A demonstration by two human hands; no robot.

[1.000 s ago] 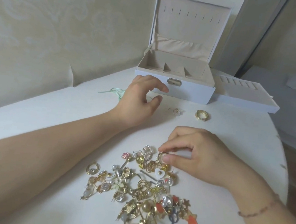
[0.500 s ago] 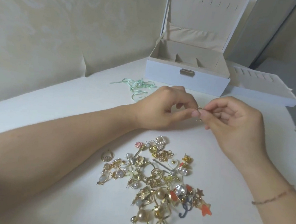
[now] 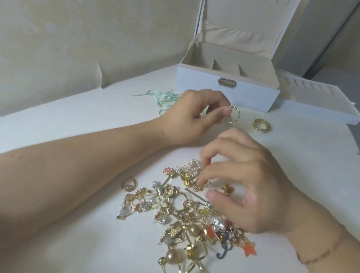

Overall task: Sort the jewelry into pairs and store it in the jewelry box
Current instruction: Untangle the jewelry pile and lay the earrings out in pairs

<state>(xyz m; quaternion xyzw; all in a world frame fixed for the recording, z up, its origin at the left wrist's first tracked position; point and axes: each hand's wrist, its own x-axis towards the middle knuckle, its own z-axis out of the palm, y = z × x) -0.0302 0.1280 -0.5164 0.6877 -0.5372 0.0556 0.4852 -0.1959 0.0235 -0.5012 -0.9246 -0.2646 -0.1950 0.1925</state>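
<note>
pile (image 3: 190, 217): i'm seeing the jewelry heaped nearest me on the white table (image 3: 85, 137), gold hooks, pearls, an orange star and a grey piece all tangled together.
right hand (image 3: 242, 187): i'm hovering it over the far end of the pile, thumb and forefinger curling in and closing on a small gold piece there; whether it is lifting clear of the heap i cannot tell.
bracelet (image 3: 322, 251): it is sitting thin around my right wrist.
left hand (image 3: 190, 117): i'm holding it beyond the pile, fingers curled, thumb and forefinger pinching a hoop (image 3: 235, 116) up off the table.
ring (image 3: 262, 125): a gold band is lying alone on the table just right of the hoop, near the box.
ribbon (image 3: 163, 98): a mint green strand is lying loose behind my left hand.
box (image 3: 226, 90): it is standing open at the far edge, lid upright, its compartments showing bare lining.
tray (image 3: 318, 102): it is sitting right beside the box, to its right.
</note>
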